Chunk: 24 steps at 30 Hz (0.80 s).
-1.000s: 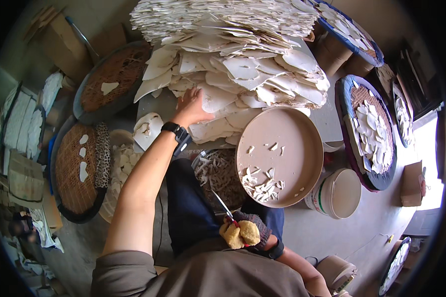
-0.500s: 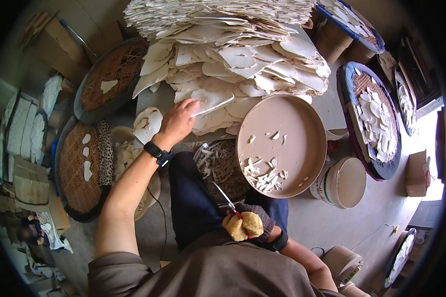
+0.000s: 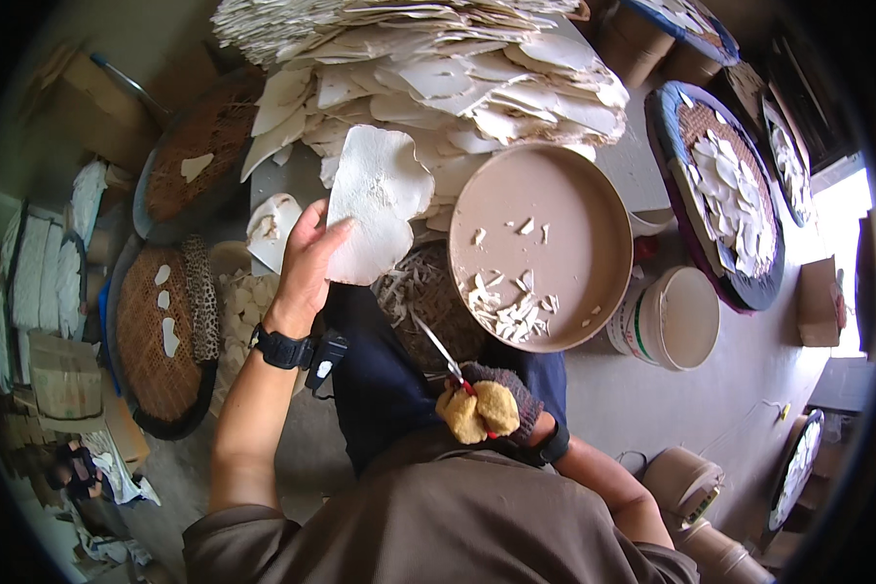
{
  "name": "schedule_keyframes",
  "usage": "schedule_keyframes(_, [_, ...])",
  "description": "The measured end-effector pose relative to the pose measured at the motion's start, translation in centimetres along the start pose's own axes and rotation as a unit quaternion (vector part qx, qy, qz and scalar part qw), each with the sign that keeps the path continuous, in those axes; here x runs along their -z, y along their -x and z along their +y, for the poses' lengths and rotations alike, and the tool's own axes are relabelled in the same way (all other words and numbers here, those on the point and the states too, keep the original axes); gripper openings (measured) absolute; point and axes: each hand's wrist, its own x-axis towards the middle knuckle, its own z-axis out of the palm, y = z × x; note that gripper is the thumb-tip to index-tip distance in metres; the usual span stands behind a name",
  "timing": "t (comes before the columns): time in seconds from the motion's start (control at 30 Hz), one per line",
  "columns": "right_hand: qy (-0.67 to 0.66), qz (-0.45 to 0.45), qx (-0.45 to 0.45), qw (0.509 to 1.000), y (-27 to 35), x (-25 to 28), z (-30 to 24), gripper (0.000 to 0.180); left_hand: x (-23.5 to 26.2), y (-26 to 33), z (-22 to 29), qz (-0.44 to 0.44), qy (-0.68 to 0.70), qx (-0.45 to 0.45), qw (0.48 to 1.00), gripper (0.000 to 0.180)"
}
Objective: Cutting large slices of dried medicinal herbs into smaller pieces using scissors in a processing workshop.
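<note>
My left hand (image 3: 307,263) is closed on the lower left edge of a flat off-white sheet (image 3: 375,209) with an uneven outline, its thumb lying across the face. The sheet stands tilted up in front of a big pile of similar sheets (image 3: 448,78). My right hand (image 3: 518,397), in a dark knitted glove, rests near my lap. It is closed on scissors (image 3: 439,347) with red handles, partly covered by yellow padding (image 3: 479,411). Their pointed blades aim up and to the left. The glove and padding hide most of the fingers.
A round shallow tray (image 3: 574,224) with white scraps sits right of my knees. A basket of trimmings (image 3: 423,292) is between my legs. White buckets (image 3: 689,316) stand at right. Round woven trays (image 3: 146,331) with white pieces are on both sides.
My left hand has lifted a sheet off the front of the pile and turned it upright, bringing it a little nearer and left. My right hand keeps the scissors in nearly the same place.
</note>
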Motion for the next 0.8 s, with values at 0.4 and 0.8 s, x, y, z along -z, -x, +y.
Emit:
schedule_keyframes(0.4, [-0.552,0.017,-0.049,0.832,-0.6,1.0,3.9,0.022,-4.0,2.6,-3.5,-0.151,-0.035,0.124,0.98,0.043])
schedule_keyframes(0.8, [-0.566,0.012,0.045,0.823,-0.8,1.0,6.9,0.033,-6.7,7.0,-6.8,0.063,0.06,0.065,0.994,0.053])
